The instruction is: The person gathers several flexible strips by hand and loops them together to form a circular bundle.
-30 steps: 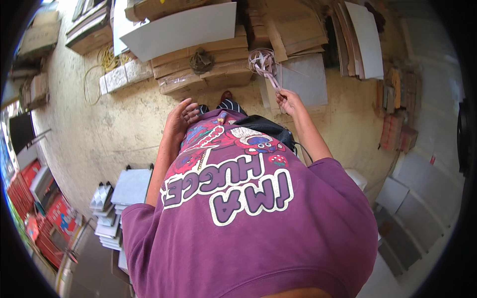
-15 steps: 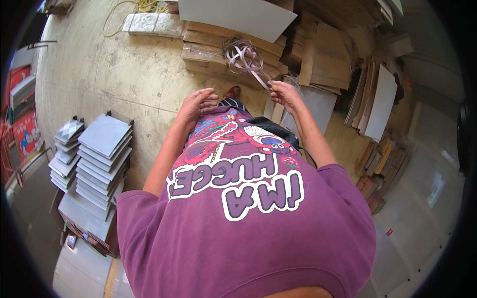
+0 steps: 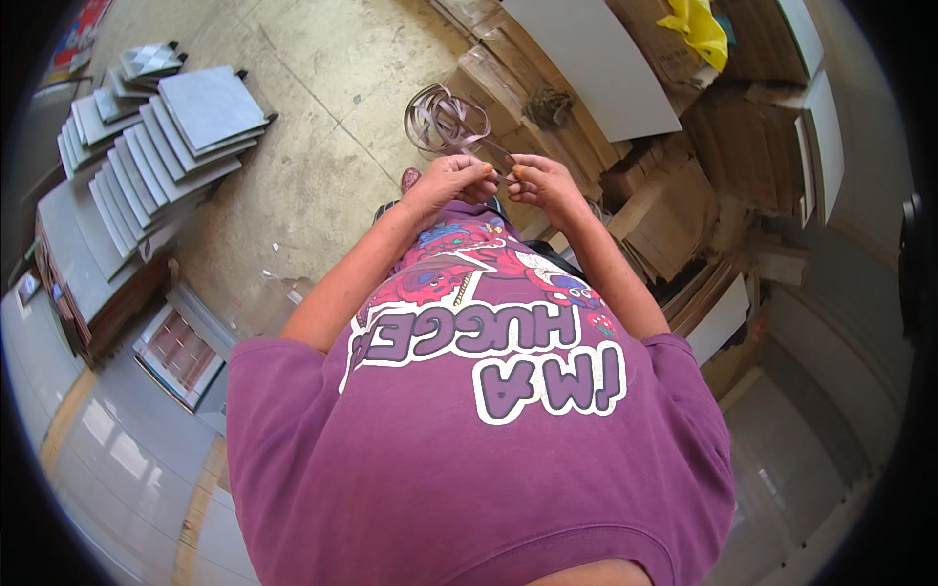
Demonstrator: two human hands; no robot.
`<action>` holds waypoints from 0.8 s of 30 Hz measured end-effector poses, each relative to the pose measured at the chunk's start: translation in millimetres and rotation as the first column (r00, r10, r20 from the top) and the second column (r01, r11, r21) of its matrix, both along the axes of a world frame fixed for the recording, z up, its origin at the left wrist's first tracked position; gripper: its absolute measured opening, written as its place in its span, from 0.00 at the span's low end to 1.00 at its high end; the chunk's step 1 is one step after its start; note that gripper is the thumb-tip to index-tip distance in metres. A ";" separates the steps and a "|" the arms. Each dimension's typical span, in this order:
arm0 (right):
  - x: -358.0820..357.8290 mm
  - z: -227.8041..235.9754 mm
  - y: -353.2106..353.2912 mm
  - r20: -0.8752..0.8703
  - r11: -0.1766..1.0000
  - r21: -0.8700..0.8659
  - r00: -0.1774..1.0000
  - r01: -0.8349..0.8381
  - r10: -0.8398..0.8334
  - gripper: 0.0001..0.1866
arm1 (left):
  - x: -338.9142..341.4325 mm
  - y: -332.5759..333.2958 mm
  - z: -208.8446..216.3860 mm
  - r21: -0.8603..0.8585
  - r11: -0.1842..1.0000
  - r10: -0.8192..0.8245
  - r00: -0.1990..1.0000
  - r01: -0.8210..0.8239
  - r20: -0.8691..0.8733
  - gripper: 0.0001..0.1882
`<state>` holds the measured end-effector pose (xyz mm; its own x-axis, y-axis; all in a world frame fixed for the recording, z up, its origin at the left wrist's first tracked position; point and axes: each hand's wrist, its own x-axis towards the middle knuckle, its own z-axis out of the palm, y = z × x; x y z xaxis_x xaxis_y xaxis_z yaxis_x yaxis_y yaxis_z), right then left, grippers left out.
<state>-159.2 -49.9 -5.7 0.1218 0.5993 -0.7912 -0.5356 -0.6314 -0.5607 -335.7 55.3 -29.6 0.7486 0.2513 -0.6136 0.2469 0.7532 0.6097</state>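
A loose bundle of flat, pinkish-brown strapping band (image 3: 440, 115) hangs in loops just beyond my hands. Its ends run back to my fingers. My right hand (image 3: 547, 184) pinches a length of the band between thumb and fingertips. Close beside it, my left hand (image 3: 457, 184) is also closed, thumb against fingers, on the band where it comes back from the loops. A small gap separates the two hands, and the exact spot of the left grip is partly hidden by its own fingers.
Cardboard-wrapped stacks (image 3: 518, 83) with a white panel (image 3: 596, 68) on top stand ahead to the right. A yellow plastic bag (image 3: 699, 31) lies farther right. At left rises a staggered stack of grey tiles (image 3: 210, 107). Concrete floor (image 3: 322, 107) stretches between.
My left hand has moved right, from open beside my body to closed on the band near my right hand. My view has turned right, and the tile stack appears higher at left.
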 end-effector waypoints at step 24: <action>-42.8 2.3 62.9 0.063 0.542 0.030 0.543 -0.840 0.837 0.21 | -63.2 -109.8 -18.7 -0.127 0.480 0.875 0.484 -0.868 -0.001 0.08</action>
